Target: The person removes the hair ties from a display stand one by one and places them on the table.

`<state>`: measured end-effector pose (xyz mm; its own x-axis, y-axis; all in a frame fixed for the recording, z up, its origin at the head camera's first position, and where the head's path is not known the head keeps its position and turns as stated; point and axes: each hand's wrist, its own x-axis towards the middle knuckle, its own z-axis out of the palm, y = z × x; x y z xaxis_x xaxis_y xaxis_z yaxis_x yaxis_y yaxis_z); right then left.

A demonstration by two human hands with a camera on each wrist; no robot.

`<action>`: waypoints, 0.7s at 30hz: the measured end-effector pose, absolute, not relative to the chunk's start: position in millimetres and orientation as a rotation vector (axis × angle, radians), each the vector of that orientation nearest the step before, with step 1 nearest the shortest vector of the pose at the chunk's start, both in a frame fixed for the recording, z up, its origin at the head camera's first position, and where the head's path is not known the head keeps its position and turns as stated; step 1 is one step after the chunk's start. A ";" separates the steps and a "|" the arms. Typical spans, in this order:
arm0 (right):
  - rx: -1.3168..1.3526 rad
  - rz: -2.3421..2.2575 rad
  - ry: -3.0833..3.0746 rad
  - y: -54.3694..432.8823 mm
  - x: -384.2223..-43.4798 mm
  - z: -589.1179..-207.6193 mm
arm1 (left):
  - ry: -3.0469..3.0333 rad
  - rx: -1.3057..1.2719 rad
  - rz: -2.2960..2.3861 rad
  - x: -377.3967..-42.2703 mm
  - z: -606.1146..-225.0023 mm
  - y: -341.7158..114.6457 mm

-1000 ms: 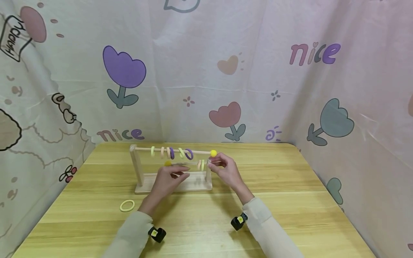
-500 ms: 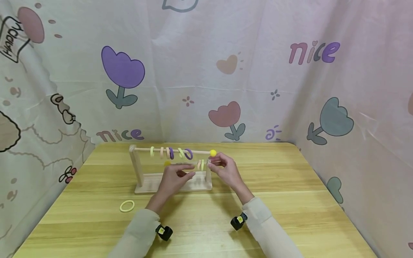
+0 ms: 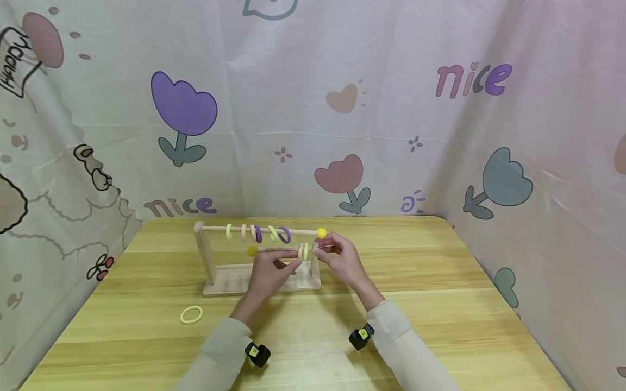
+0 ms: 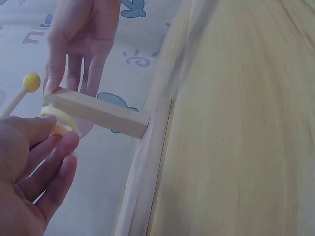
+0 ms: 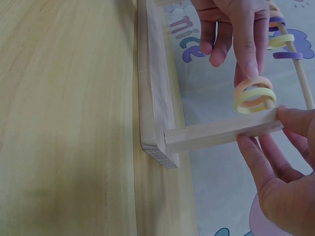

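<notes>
Two hands (image 3: pixel 268 271) (image 3: pixel 344 258) meet at the right post (image 5: pixel 221 132) of the wooden stand (image 3: pixel 205 255). The right hand grips the top of that post, thumb on one face and fingers on another, probably to steady it against sideways push. The left hand is narrow, its thumb and finger seeming to pinch an orange ring (image 3: pixel 300 251); this ring and a yellow ring (image 3: pixel 306 251) sit on the stand's lower rod, close to the post. Six more rings hang along the stand's upper rod (image 3: pixel 308 232), where the yellow ball (image 3: pixel 321 233) likely keeps them from slipping off. On the table (image 3: pixel 440 304), a loose ring (image 3: pixel 190 323) lies left of the stand, on its near side. Both forearms slant in from the stand's near side; the left hand reaches across its front, fingers pointing toward the right post, while the right hand's fingers bend in from outside.
</notes>
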<state>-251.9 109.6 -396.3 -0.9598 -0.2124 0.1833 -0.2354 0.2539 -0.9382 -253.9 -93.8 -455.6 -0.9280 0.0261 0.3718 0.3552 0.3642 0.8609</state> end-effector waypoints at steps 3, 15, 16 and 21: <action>0.438 1.855 -2.473 109.7 -251.8 -396.6 | -2.317 -0.323 -1.558 -254.1 -456.6 -90.8; 0.440 1.846 -2.478 110.0 -251.8 -396.5 | -2.269 -0.293 -1.626 -253.1 -453.6 -86.2; 0.442 1.845 -2.478 109.9 -251.7 -396.4 | -2.266 -0.294 -1.631 -252.9 -453.0 -85.9; 0.444 1.847 -2.477 109.8 -251.4 -396.2 | -2.273 -0.293 -1.620 -253.1 -453.5 -86.2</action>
<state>-251.4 109.8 -396.2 -0.9594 -0.2136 0.1841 -0.2374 0.2597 -0.9361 -253.1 -86.2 -453.5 -0.9231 -0.0254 0.3838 0.3545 0.3308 0.8746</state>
